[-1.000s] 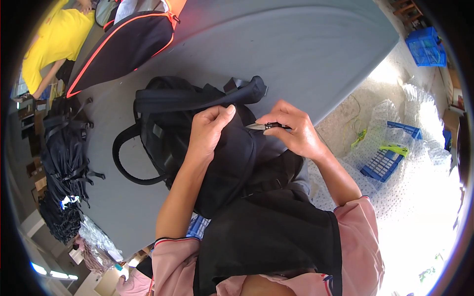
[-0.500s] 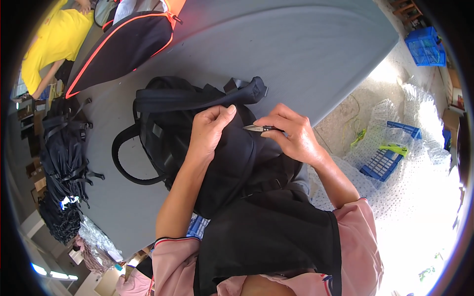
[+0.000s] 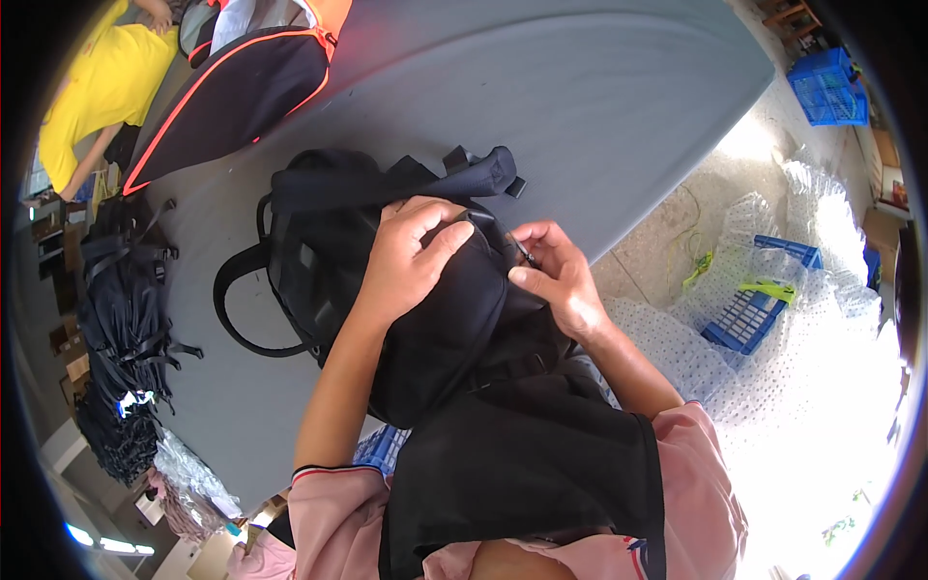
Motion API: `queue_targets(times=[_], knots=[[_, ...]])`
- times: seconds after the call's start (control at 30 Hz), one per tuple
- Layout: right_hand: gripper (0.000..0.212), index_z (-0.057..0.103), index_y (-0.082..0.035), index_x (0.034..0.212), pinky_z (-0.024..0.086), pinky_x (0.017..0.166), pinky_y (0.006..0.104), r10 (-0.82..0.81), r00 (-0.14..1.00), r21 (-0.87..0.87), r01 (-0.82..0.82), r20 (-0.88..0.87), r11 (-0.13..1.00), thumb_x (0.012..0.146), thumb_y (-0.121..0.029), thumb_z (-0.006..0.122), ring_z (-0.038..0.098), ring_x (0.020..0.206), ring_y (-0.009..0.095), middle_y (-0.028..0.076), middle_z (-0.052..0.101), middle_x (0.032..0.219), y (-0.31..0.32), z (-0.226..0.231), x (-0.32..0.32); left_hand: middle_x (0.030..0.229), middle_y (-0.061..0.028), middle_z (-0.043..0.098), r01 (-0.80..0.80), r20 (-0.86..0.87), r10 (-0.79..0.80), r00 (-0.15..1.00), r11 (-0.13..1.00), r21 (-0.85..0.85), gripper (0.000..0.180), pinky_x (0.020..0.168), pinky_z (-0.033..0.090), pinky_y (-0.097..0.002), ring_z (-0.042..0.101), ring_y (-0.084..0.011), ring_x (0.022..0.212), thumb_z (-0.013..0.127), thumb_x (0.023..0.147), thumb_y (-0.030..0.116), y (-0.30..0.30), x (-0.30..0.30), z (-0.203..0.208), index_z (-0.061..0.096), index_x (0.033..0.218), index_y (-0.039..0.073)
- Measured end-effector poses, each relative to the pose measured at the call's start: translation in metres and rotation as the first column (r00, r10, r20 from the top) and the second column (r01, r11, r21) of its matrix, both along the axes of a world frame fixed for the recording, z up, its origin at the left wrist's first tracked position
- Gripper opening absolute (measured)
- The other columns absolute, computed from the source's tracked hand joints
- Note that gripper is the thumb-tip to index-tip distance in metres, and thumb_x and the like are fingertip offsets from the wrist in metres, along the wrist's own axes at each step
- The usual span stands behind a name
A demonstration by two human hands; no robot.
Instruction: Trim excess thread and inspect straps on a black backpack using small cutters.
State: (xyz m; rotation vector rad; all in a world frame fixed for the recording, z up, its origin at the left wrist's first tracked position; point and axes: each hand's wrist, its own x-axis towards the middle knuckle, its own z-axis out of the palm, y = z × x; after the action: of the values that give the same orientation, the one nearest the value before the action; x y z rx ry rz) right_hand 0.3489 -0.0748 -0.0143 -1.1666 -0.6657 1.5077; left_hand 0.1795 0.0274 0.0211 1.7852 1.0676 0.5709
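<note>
A black backpack [image 3: 329,242] lies on the grey table [image 3: 580,106] in front of me, its straps and a loop handle spread to the left. My left hand [image 3: 411,256] grips the top of the backpack's rounded front panel. My right hand [image 3: 556,275] pinches a small metal zipper pull [image 3: 527,253] at the bag's right side, close to the left hand's fingertips. A black apron covers my chest below.
A black bag with orange trim [image 3: 232,92] lies at the table's far left. A person in yellow [image 3: 97,87] bends beyond it. Black straps [image 3: 116,319] are piled on the left. Blue crates [image 3: 744,314] and bubble wrap [image 3: 822,367] lie on the floor at right.
My right hand has moved left along the bag's edge with the zipper pull, closer to my left hand. The left hand keeps its grip on the panel.
</note>
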Motion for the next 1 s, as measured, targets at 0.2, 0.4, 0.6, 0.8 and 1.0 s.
queue_targets(times=[0.2, 0.4, 0.6, 0.8, 1.0], knots=[[0.036, 0.050, -0.006, 0.105, 0.031, 0.048, 0.0190, 0.008, 0.945, -0.158, -0.063, -0.326, 0.985, 0.077, -0.007, 0.072, 0.037, 0.056, 0.003, -0.005, 0.041, 0.068, -0.003, 0.008, -0.018, 0.086, -0.0065, 0.050, 0.103, -0.367, 0.129, 0.921, 0.830, 0.548, 0.023, 0.072, 0.037, -0.0367, 0.053, -0.0240, 0.080, 0.071, 0.071, 0.018, -0.018, 0.020, 0.016, 0.055, 0.079, 0.005], [0.031, 0.050, -0.009, 0.105, 0.027, 0.046, 0.0197, 0.063, 0.926, -0.142, -0.124, -0.371, 0.982, 0.080, -0.003, 0.068, 0.032, 0.052, 0.003, -0.006, 0.037, 0.063, -0.012, 0.005, -0.028, 0.079, -0.0042, 0.055, -0.328, 0.015, 0.328, 0.944, 0.944, -0.026, 0.007, 0.056, 0.042, -0.0281, 0.051, -0.0098, 0.062, 0.057, 0.089, 0.008, -0.043, -0.012, -0.001, 0.053, 0.089, 0.001], [0.026, 0.051, -0.009, 0.105, 0.025, 0.047, 0.0203, 0.113, 0.888, -0.093, -0.172, -0.445, 0.981, 0.083, -0.003, 0.064, 0.029, 0.052, 0.003, -0.006, 0.035, 0.063, -0.012, 0.003, -0.033, 0.095, -0.0074, 0.062, -0.363, 0.377, 0.722, 0.580, 0.644, -0.673, 0.013, 0.082, 0.046, -0.0262, 0.058, -0.0118, 0.084, 0.052, 0.094, 0.014, -0.061, -0.027, -0.005, 0.056, 0.095, 0.002], [0.019, 0.053, -0.007, 0.103, 0.025, 0.046, 0.0205, 0.123, 0.867, -0.072, -0.179, -0.483, 0.981, 0.086, -0.006, 0.061, 0.029, 0.051, 0.003, -0.006, 0.035, 0.062, -0.010, 0.004, -0.032, 0.096, -0.0088, 0.063, -0.306, 0.428, 0.734, 0.527, 0.634, -0.710, 0.012, 0.084, 0.047, -0.0278, 0.059, -0.0138, 0.085, 0.052, 0.094, 0.014, -0.062, -0.031, -0.011, 0.056, 0.094, 0.003], [0.024, 0.056, 0.000, 0.100, 0.027, 0.045, 0.0213, -0.028, 0.944, -0.183, -0.035, -0.330, 0.982, 0.096, -0.021, 0.048, 0.033, 0.049, 0.005, -0.003, 0.044, 0.063, 0.007, -0.010, -0.020, 0.095, -0.0092, 0.064, -0.270, 0.414, 0.737, 0.534, 0.613, -0.742, 0.011, 0.086, 0.047, -0.0283, 0.059, -0.0147, 0.087, 0.051, 0.094, 0.013, -0.063, -0.030, -0.016, 0.056, 0.094, 0.003]])
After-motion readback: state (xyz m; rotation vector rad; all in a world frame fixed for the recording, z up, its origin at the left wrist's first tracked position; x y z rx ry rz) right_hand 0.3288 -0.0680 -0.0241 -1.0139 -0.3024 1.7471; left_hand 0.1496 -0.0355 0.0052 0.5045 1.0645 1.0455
